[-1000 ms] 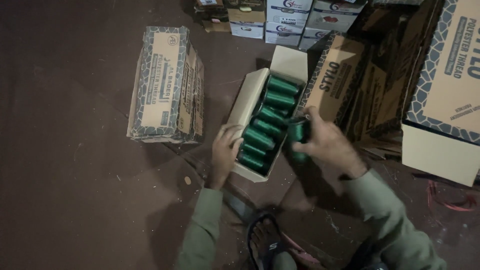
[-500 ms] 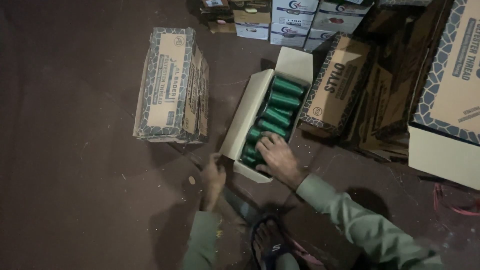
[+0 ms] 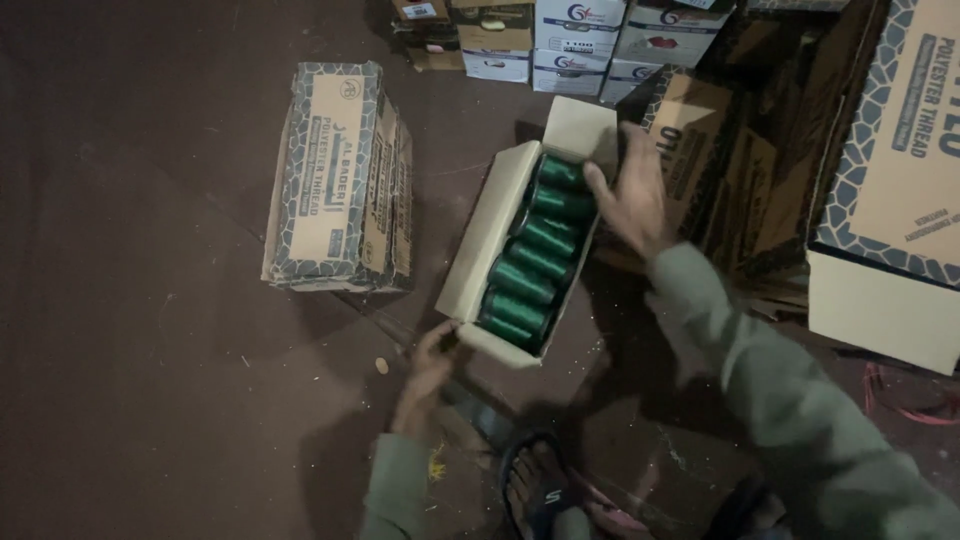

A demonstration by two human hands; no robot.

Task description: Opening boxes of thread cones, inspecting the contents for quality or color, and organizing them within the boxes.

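Note:
A long open carton (image 3: pixel 487 240) lies on the dark floor, packed with several green thread spools (image 3: pixel 530 265) in a row. My left hand (image 3: pixel 432 362) touches the carton's near corner with its fingers loosely curled and holds nothing. My right hand (image 3: pixel 630 200) hovers at the carton's far right side, fingers spread, beside the top spools and empty. Both arms wear grey-green sleeves.
A closed patterned carton (image 3: pixel 340 180) stands to the left. More patterned cartons (image 3: pixel 890 150) crowd the right and back, with small white boxes (image 3: pixel 575 35) stacked at the top. My sandalled foot (image 3: pixel 535 490) rests on the floor below the open carton.
My right hand pressed a green spool into the carton, then lifted off and moved up to the carton's far right side, empty. My left hand stayed at the near corner.

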